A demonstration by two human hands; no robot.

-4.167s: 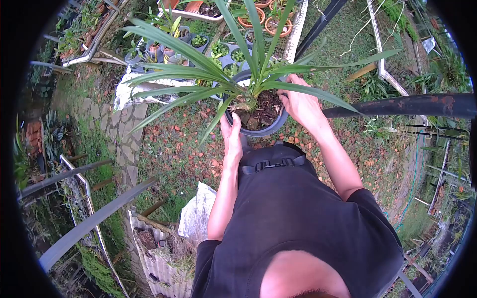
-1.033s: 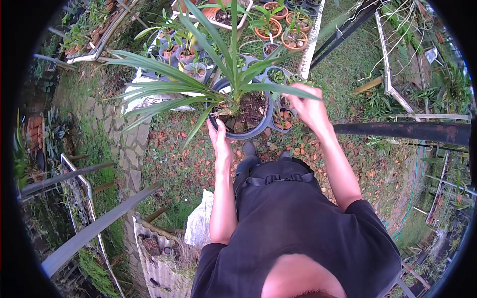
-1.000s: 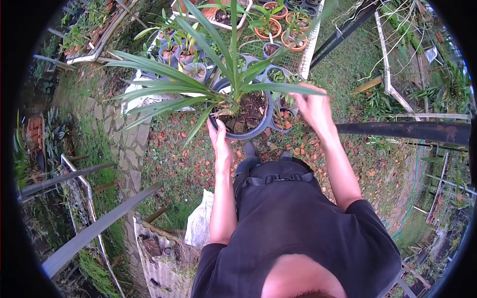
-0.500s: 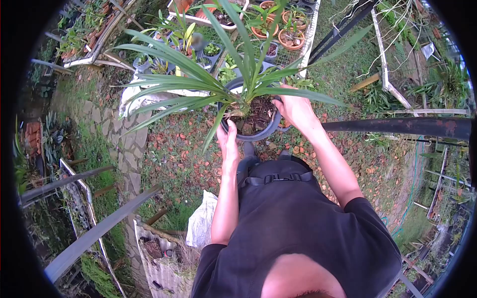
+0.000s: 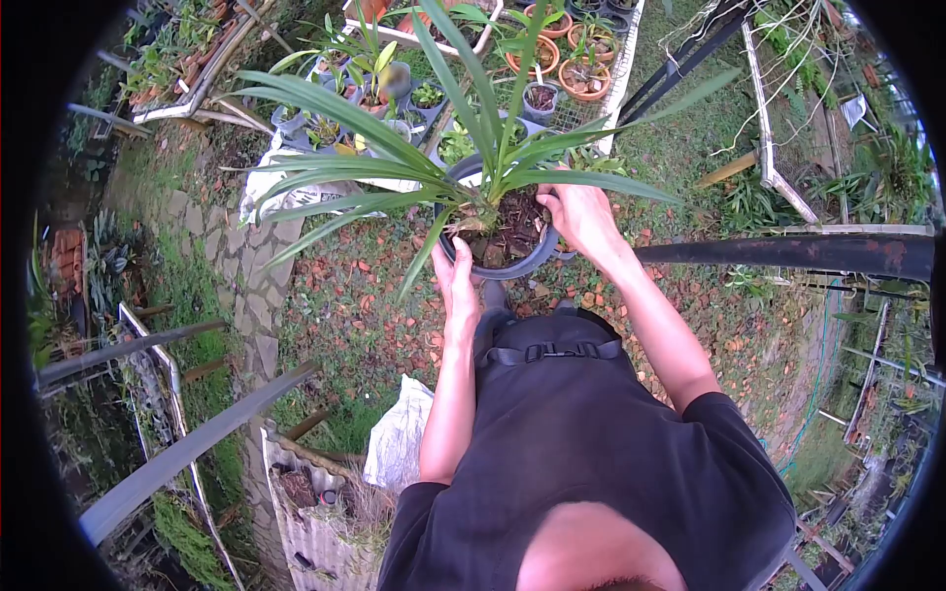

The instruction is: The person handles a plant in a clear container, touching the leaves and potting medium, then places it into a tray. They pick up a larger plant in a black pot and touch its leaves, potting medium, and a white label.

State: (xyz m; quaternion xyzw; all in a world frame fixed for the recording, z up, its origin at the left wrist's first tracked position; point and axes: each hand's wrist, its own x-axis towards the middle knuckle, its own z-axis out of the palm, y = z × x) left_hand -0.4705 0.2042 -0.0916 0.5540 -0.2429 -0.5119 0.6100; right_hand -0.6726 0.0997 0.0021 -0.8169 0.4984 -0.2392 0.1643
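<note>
A dark round plant pot (image 5: 514, 268) is held out in front of my body in the head view. In it grows a plant with long strap-like green leaves (image 5: 384, 172), rooted in brown chunky bark mix (image 5: 514, 229). My left hand (image 5: 457, 278) grips the pot's near-left side, thumb over the rim and fingers hidden behind the wall. On the right side, my right hand (image 5: 576, 212) is closed on the rim, with thumb and fingertips at its inner edge beside the bark. Leaves pass over part of the right hand and the far rim.
Beyond the pot stands a mesh bench (image 5: 623, 74) with several potted plants, including terracotta pots (image 5: 584, 79). A dark metal bar (image 5: 788, 253) extends to the right. A white sack (image 5: 399, 433) lies at lower left near a corrugated sheet (image 5: 305, 512). Stone paving (image 5: 258, 305) runs along the left.
The pot and both hands stay almost in place. My right fingers have shifted slightly at the rim, and the background has moved a little as my head turned.
</note>
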